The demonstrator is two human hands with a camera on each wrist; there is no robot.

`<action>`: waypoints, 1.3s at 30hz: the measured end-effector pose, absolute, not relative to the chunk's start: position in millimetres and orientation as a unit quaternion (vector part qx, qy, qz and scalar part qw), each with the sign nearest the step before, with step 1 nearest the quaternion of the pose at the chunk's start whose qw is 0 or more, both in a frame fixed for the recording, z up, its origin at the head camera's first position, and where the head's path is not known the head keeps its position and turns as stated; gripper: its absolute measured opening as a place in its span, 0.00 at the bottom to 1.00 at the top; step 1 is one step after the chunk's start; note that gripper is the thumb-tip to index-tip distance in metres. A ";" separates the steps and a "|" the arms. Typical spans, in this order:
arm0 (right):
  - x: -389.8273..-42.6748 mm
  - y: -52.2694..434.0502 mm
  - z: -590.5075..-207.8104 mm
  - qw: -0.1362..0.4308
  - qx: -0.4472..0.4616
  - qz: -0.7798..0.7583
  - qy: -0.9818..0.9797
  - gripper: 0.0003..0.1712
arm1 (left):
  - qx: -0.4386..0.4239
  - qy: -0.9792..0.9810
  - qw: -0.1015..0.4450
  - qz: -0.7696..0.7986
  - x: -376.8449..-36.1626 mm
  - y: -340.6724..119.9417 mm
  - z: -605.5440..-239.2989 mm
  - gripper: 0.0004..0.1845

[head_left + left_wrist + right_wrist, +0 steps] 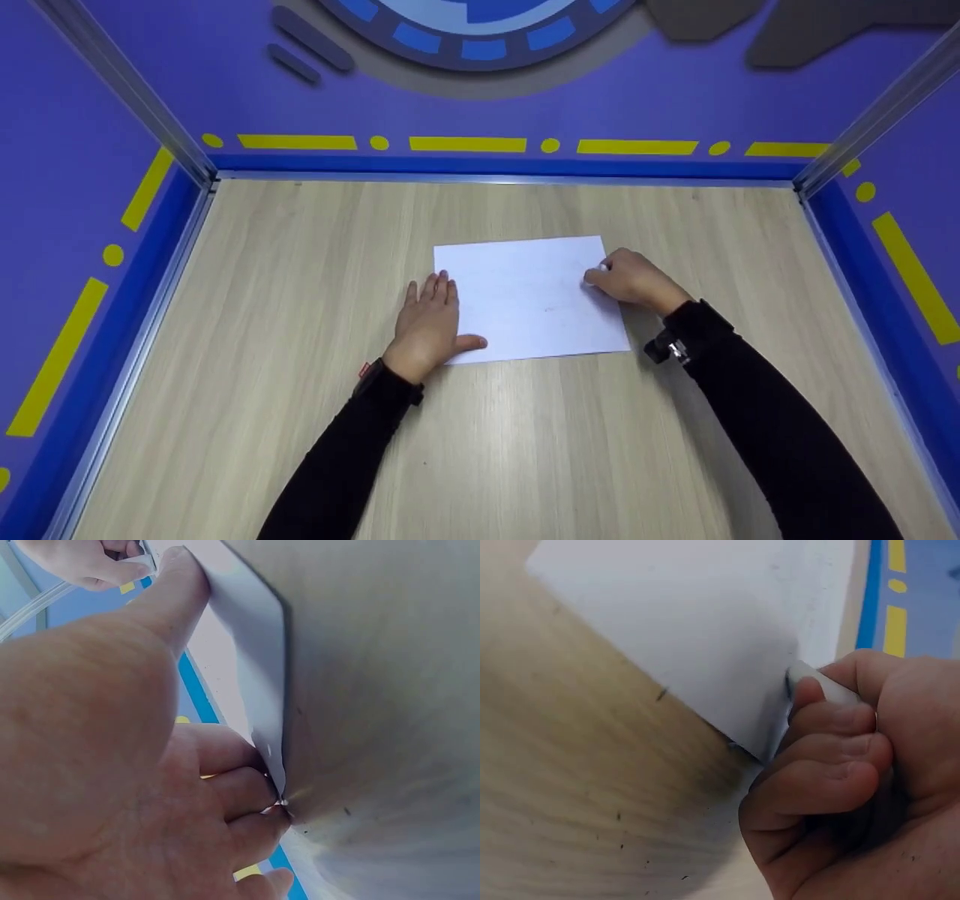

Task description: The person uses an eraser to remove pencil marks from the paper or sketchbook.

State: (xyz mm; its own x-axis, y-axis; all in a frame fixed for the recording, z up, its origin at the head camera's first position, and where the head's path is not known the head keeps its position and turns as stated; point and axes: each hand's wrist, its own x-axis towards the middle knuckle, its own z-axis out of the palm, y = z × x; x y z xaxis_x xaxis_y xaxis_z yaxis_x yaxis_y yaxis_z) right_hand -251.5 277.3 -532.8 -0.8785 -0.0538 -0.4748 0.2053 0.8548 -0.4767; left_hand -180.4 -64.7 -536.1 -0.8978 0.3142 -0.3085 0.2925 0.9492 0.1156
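The left hand (429, 324) presses flat on the white paper sheet (529, 298)'s left edge; the right hand (634, 279) pinches its right edge. Bare wooden table (525, 450) surrounds the sheet.

1. The small whitish object (821, 682) pinched in the curled right hand (634, 279) is mostly hidden by the fingers; what it is cannot be told.
2. The flat left hand (429, 326) covers the white rectangular paper sheet's (529, 296) near-left edge.
3. The round blue wall emblem (480, 30) is cut off by the head view's top edge.
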 end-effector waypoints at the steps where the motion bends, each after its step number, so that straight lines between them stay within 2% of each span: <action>1: -251.0 279.6 -533.5 0.245 0.044 -0.276 0.928 0.23 | 0.157 0.973 0.165 0.036 -180.0 -64.5 -536.5 0.63; 10: -244.9 289.5 -527.8 0.220 0.066 -0.312 0.922 0.26 | 0.155 0.974 0.161 0.038 -180.8 -64.1 -537.4 0.64; 20: -243.7 268.1 -519.2 0.233 0.045 -0.299 0.924 0.28 | 0.159 0.974 0.154 0.051 -179.6 -65.0 -537.3 0.63; 33: -246.6 194.2 -519.0 0.215 -0.038 -0.272 0.937 0.23 | 0.157 0.974 0.156 0.044 -180.9 -64.6 -537.4 0.63; 39: -246.6 150.2 -524.8 0.202 -0.078 -0.245 0.945 0.26 | 0.159 0.975 0.150 0.043 -181.8 -64.4 -537.7 0.63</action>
State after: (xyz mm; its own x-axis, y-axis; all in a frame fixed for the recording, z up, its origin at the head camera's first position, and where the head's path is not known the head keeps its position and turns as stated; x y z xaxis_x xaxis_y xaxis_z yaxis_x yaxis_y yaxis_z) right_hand -246.6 150.2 -524.8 -0.9065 -0.2464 -0.3429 -0.0486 0.8675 -0.4950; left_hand -181.8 -64.4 -537.7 -0.9040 0.3234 -0.2798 0.2977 0.9456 0.1311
